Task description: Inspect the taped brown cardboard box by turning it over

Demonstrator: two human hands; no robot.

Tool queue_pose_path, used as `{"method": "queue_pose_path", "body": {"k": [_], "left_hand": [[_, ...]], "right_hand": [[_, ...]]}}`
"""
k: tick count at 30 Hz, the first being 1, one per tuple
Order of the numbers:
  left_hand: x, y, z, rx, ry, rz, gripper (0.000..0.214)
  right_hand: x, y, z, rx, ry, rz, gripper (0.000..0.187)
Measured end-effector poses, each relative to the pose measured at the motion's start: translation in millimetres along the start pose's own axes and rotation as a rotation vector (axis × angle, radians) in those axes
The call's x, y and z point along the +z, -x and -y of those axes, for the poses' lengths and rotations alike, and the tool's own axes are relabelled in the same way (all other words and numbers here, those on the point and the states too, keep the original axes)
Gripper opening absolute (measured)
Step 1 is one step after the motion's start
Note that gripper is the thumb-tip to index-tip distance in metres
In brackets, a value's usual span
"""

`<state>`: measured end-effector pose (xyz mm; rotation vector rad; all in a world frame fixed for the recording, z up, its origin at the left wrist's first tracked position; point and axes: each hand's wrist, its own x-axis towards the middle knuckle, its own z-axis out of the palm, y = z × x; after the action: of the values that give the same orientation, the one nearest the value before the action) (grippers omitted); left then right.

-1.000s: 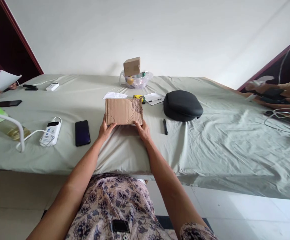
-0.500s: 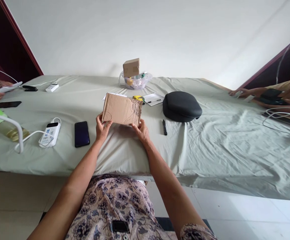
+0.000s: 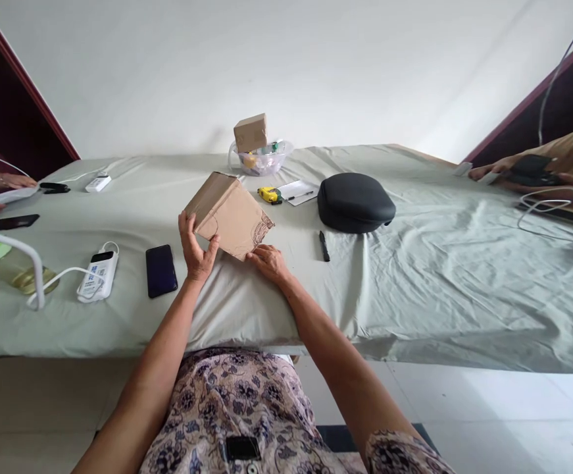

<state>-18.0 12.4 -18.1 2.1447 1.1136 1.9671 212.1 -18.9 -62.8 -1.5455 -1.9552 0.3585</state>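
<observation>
A brown cardboard box (image 3: pixel 237 220) with dark scribbles near its right corner is held tilted above the cloth in the middle of the table. My left hand (image 3: pixel 197 252) grips its left side, thumb on the near face and fingers along the edge. At the lower right corner, my right hand (image 3: pixel 268 262) pinches the cardboard between thumb and fingers. Beyond the box lie a yellow tape measure (image 3: pixel 269 194) and a white sheet (image 3: pixel 298 191) with a pen (image 3: pixel 302 195) on it.
A phone (image 3: pixel 161 270) and a white power bank (image 3: pixel 99 275) lie to the left. On the right are a black case (image 3: pixel 355 203) and a black marker (image 3: pixel 324 246). Behind stands a clear basket (image 3: pixel 266 162) holding a smaller box (image 3: pixel 250 133). Other people's hands show at both sides.
The box has turned and tipped, so a second side now shows and its right corner points lower. My right hand has shifted slightly down and left. The view has moved a little.
</observation>
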Motion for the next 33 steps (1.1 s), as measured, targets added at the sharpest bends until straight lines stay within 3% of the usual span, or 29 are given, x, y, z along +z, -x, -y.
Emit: {"method": "queue_pose_path", "body": {"k": [5, 8, 10, 13, 15, 17, 27, 30, 33], "left_hand": [[-0.3, -23, -14, 0.072, -0.071, 0.107, 0.069], [4.7, -34, -13, 0.117, -0.023, 0.204, 0.069], [10.6, -39, -11, 0.122, 0.067, 0.266, 0.070], [20.9, -42, -10, 0.112, 0.228, 0.385, 0.073], [26.1, -42, -10, 0.098, 0.311, 0.461, 0.073], [28.9, -40, -12, 0.082, 0.359, 0.502, 0.073], [24.1, -37, -8, 0.038, 0.399, 0.557, 0.074], [22.2, -39, -6, 0.033, 0.421, 0.573, 0.075], [22.4, -39, -7, 0.027, 0.430, 0.576, 0.076]], "right_hand": [[-3, 0, 4, -0.030, 0.043, 0.049, 0.046], [-9, 0, -1, 0.068, -0.082, 0.009, 0.061], [-15, 1, -7, 0.191, -0.204, -0.131, 0.070], [-23, 3, -14, 0.312, -0.316, -0.494, 0.073], [-27, 3, -14, 0.307, -0.398, -0.694, 0.070], [-30, 2, -12, 0.243, -0.502, -0.789, 0.068], [-44, -11, 13, -0.100, -0.587, -0.648, 0.081], [-49, -11, 22, -0.114, -0.592, -0.599, 0.072], [-53, -12, 27, -0.058, -0.549, -0.631, 0.064]]}}
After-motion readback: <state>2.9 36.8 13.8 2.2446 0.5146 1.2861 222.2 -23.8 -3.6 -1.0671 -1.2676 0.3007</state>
